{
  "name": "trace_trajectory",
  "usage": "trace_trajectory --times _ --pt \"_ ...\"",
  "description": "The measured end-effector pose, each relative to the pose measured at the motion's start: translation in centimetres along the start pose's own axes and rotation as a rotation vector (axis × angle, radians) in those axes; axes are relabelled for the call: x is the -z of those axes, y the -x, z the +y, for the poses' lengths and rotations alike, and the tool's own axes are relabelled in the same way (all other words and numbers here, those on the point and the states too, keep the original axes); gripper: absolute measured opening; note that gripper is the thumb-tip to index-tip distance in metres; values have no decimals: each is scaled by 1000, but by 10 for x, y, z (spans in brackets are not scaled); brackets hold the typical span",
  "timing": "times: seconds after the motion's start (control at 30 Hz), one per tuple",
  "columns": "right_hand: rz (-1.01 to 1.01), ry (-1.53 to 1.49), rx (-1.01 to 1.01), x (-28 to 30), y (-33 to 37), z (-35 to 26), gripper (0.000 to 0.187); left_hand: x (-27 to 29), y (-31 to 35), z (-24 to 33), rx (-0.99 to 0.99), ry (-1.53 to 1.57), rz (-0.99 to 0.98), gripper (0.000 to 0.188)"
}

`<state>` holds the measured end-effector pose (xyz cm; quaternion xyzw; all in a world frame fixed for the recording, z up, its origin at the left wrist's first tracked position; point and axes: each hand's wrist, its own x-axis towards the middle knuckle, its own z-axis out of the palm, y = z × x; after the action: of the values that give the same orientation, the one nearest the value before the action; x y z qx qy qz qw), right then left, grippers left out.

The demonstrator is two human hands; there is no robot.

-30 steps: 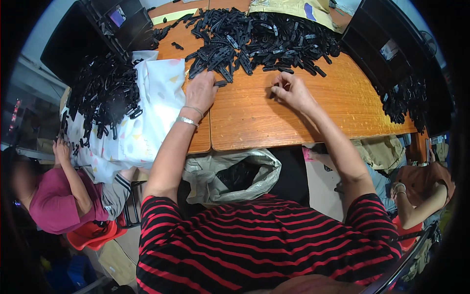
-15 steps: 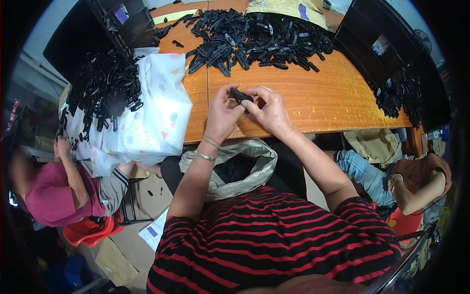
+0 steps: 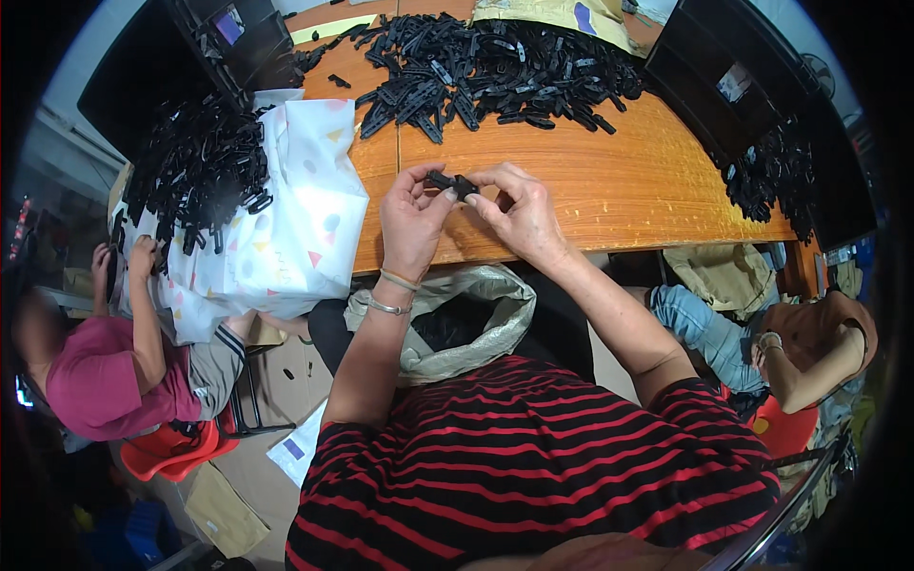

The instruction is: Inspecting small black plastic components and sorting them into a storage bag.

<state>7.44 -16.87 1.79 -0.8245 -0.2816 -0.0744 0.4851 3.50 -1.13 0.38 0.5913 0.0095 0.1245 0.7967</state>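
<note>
Just above the near edge of the wooden table [image 3: 609, 205], my two hands meet around a small black plastic piece [image 3: 454, 184]. Its left end is pinched by my left hand [image 3: 413, 219], which wears bands at the wrist. The thumb and fingers of my right hand [image 3: 522, 211] grip the other end. Whether it is one piece or two joined parts I cannot tell. Beyond my hands lies a large heap of long, narrow black plastic parts [image 3: 533, 81]. An open grey sack [image 3: 519, 319] sits in my lap below the table edge, with dark contents.
At the left, black parts [image 3: 205, 171] pile on a white patterned sheet [image 3: 314, 205], where a person in a magenta shirt [image 3: 105, 371] works. Another heap [image 3: 771, 181] lies at the right beside a dark box-like panel [image 3: 714, 86]. A seated person in jeans [image 3: 700, 328] is at the right.
My hands have drawn slightly apart, the left one shifting left, and the black piece now looks longer and more level between them. The person at the left has raised their hands.
</note>
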Motion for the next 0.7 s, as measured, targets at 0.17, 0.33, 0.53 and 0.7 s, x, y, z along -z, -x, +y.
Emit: trace_trajectory --times 0.17,0.33,0.53,0.7 --pt "37 -39 48 -4 -1 2 20 -2 3 -3 -92 -35 2 34" --pt "20 -23 63 -3 0 0 20 -3 6 -5 -155 -119 -6 34" --pt "36 38 118 -1 -1 -3 21 -7 9 -4 -174 -125 -11 37" --pt "103 89 213 -7 1 1 20 -12 14 -4 -255 -376 -12 45"
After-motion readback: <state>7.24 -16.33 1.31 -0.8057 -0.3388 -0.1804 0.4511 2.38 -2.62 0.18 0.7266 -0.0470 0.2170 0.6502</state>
